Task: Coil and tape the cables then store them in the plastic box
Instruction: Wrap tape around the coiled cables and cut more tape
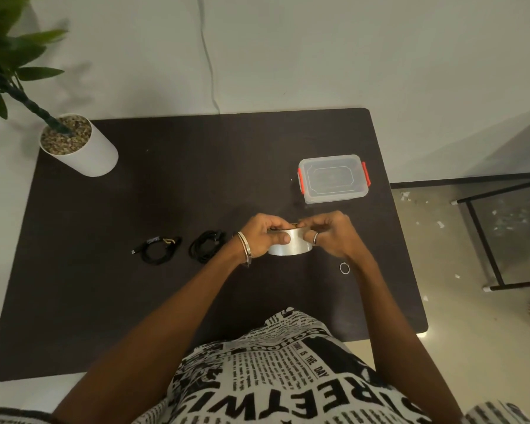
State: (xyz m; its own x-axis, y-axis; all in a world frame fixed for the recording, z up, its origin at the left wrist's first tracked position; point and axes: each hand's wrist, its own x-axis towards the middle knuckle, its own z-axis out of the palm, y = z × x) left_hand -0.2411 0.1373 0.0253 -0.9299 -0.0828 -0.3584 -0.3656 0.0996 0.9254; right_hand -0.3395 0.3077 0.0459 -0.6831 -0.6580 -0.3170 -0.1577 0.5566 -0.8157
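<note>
Both hands grip the clear tape roll (290, 244) — left hand (265, 238) steadying, right hand (329, 235) pinching its top edge. Best to lift the free end cleanly — cannot tell if it is up yet.

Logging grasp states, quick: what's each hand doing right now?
Left hand: closed around the tape roll, holding it.
Right hand: on the same roll, fingertips pinching at its top edge.

A dark table (104, 270) fills the middle of the frame against a pale wall (318, 50). Upper left stands a potted plant (74, 145). At right, speckled floor (471, 301) and a black metal frame (484, 240); the light is dim
</note>
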